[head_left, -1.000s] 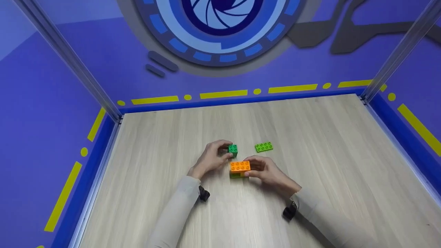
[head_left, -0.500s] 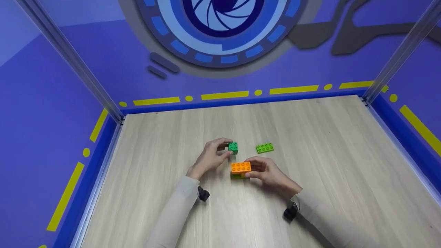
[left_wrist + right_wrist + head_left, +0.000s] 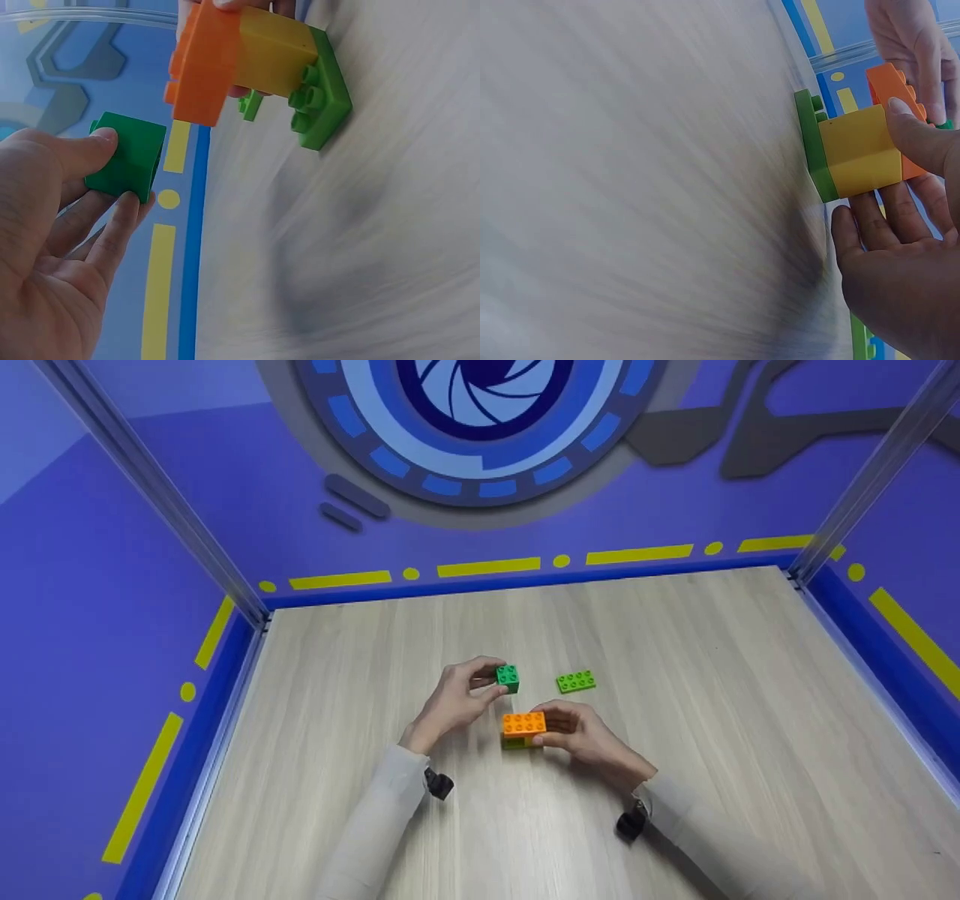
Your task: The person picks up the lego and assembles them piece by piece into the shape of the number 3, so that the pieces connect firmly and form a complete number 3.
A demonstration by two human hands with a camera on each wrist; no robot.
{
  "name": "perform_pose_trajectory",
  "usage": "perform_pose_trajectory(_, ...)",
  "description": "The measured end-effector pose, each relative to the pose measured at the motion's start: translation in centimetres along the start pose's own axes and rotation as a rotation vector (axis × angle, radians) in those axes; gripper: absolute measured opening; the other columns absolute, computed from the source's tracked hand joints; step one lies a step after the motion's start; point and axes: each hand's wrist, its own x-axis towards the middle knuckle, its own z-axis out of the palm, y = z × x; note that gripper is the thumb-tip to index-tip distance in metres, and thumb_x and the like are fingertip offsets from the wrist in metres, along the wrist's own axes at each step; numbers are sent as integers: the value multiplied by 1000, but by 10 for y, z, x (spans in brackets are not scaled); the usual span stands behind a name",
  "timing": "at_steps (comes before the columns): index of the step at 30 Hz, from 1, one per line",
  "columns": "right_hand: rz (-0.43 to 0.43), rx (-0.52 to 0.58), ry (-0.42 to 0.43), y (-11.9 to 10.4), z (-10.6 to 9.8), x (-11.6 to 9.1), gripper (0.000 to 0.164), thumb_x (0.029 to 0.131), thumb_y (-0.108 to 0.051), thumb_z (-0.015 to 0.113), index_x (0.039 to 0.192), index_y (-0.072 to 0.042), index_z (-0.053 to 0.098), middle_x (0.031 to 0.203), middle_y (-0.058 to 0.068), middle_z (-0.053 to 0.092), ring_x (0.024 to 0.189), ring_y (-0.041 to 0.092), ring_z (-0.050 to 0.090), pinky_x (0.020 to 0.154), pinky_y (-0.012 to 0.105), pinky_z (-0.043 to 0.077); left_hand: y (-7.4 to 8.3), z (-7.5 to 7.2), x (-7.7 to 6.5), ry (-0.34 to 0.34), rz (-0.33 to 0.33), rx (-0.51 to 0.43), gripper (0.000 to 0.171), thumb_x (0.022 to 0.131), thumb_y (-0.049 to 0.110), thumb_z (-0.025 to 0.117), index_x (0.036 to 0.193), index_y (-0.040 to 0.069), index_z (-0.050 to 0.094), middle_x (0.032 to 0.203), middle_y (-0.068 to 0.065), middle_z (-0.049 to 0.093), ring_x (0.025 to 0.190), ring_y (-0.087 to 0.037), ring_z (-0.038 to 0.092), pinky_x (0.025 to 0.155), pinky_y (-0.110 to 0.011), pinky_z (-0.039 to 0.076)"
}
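My left hand [image 3: 457,697] pinches a dark green two-by-two toy building brick [image 3: 508,679] between thumb and fingers, studs up in the head view. In the left wrist view the green brick [image 3: 129,156] hangs clear of the tabletop. My right hand [image 3: 586,733] grips a small stack from its right side: an orange brick [image 3: 524,724] on top, a yellow brick [image 3: 861,150] in the middle and a light green plate [image 3: 815,146] at the bottom. The yellow brick covers one end of the plate, and bare studs show on the other. The green brick is beyond the stack, slightly left.
A loose lime-green eight-stud plate [image 3: 576,682] lies on the wooden tabletop [image 3: 675,675], behind my right hand. Blue panels [image 3: 480,532] with yellow markings stand along the back and both sides, joined by metal corner posts [image 3: 172,510].
My left hand has lifted the dark green brick slightly upward and away from the stack. The right hand and its stack stay nearly still.
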Motion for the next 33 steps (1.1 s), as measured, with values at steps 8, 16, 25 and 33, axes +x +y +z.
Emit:
perform_pose_trajectory(8, 8, 19, 0, 2, 2, -1, 43, 94, -11, 81, 134, -2, 67, 135, 17, 72, 130, 37, 67, 109, 32, 56, 14, -1, -7, -28, 16, -45, 38, 104, 15, 72, 141, 10, 65, 135, -10, 72, 125, -24, 72, 107, -29, 56)
perform_pose_trajectory(16, 16, 27, -2, 1, 1, 0, 43, 95, -12, 81, 135, -3, 67, 135, 16, 72, 129, 34, 68, 109, 33, 56, 21, 3, -7, -38, 69, -60, 37, 103, 13, 74, 139, 8, 67, 132, -11, 74, 122, -24, 73, 104, -28, 58)
perform_pose_trajectory(25, -54, 33, -36, 1, -1, 2, 41, 96, -8, 80, 134, 0, 67, 135, 19, 71, 123, 22, 72, 104, 27, 58, 27, 8, -11, -70, 112, -55, 35, 103, 15, 73, 138, 9, 67, 131, -8, 74, 122, -21, 73, 104, -29, 58)
perform_pose_trajectory(33, -27, 74, -33, 2, -1, 1, 46, 95, -7, 80, 137, 0, 66, 137, 19, 71, 127, 25, 70, 105, 27, 57, 27, 16, -15, -98, 111, -78, 33, 103, 14, 74, 135, 11, 70, 129, -5, 74, 121, -20, 73, 106, -31, 57)
